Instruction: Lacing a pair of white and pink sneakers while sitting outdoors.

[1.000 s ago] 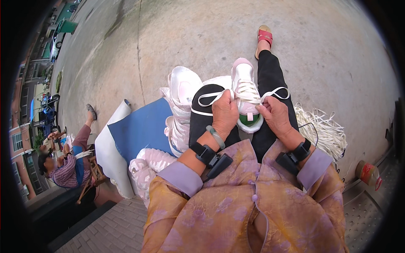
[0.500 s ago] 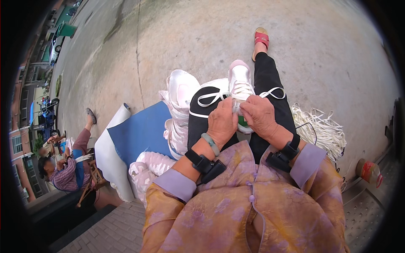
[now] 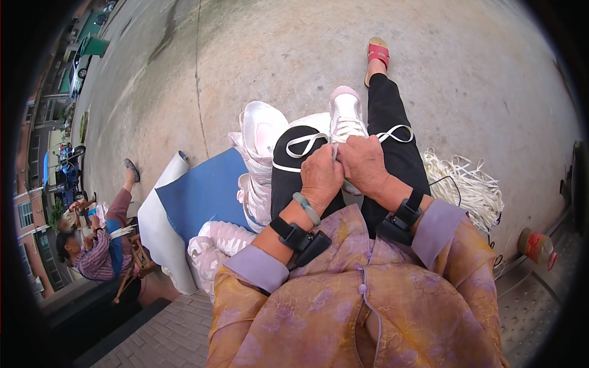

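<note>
A white and pale pink sneaker (image 3: 346, 115) rests between my thighs, toe pointing away from me. Its white shoelace (image 3: 305, 145) runs across the front and spreads in a loose loop over each thigh. My left hand (image 3: 321, 178) is closed at the near end of the lacing, on the sneaker's left side. Pressed close beside it, my right hand (image 3: 363, 161) is closed on the right side of the same spot. The fingertips of both hands are hidden, and they cover most of the sneaker's opening.
More pink-white shoes (image 3: 261, 132) are stacked left of my thigh, with others (image 3: 215, 245) nearer me. Beside them lies a blue sheet (image 3: 199, 196). A heap of white laces (image 3: 463, 187) and a plastic bottle (image 3: 535, 248) are at right. Another person (image 3: 101, 254) sits far left.
My right hand has shifted forward and left, closer to my left hand, covering the green patch inside the sneaker. My left hand has barely moved.
</note>
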A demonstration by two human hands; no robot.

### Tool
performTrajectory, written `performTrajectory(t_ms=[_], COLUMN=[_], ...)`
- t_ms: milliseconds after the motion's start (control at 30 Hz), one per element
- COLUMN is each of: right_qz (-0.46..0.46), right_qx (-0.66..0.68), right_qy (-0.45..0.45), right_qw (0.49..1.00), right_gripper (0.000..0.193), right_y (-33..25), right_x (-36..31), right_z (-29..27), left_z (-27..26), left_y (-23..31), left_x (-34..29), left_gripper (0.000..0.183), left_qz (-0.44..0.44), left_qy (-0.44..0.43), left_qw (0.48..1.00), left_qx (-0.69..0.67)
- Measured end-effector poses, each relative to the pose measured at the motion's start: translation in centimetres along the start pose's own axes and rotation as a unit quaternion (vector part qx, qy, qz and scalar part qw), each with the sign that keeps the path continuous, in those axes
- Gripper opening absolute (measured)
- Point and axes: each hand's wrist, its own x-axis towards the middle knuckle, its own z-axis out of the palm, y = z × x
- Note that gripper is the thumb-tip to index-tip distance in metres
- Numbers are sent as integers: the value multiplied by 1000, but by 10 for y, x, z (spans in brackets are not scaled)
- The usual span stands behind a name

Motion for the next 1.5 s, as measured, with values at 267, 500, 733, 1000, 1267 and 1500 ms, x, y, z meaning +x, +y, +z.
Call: performTrajectory(t_ms=[267,500,733,1000,1267,1500], right_qz=[-8,59,88,66,47,64], right_qx=[-68,62,170,121,115,91], right_qy=[-59,-57,23,79,2,0], right_qw=[996,995,981,987,992,994], right_gripper=[4,7,5,19,11,10], right_y=[26,63,53,50,64,68], right_x=[-33,-89,-51,-27,-23,-28], right_z=[-62,-105,-74,-55,-37,-31], left_z=[-1,-8,7,24,37,27], left_y=[-3,7,30,37,28,49], left_x=[-3,-1,4,16,9,16], left_gripper=[21,21,9,14,18,21], left_qz=[12,-17,132,17,0,-203], left_qy=[30,-22,26,-61,-24,-122], left_qw=[999,1000,990,998,998,948], left_qx=[1,-9,-43,-13,-61,-213])
